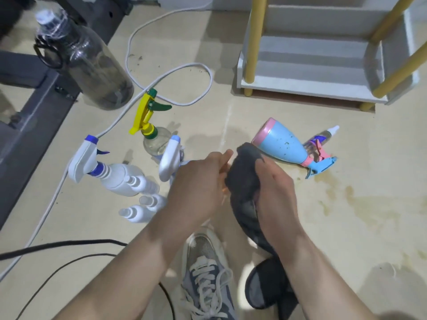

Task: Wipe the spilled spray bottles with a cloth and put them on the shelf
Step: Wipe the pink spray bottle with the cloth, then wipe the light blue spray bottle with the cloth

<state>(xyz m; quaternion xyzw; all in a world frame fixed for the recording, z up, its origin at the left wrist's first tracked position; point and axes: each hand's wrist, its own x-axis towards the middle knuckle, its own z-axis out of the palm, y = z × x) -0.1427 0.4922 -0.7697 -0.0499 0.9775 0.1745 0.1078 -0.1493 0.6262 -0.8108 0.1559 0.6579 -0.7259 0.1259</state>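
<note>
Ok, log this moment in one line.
left hand: holds orange item, mostly hidden | right hand: grips cloth against it | blue bottle: lying on side | shelf: no bottles visible

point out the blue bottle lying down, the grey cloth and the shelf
blue bottle [280,145], head view, on its blue body
grey cloth [242,176], head view, bunched part between the hands
shelf [312,76], head view, bottom board

Indistinct orange object [224,170] behind cloth [242,176]

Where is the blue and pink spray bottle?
In the head view, the blue and pink spray bottle lies on its side on the floor right of centre, just beyond the grey cloth, in front of the white shelf.
</note>
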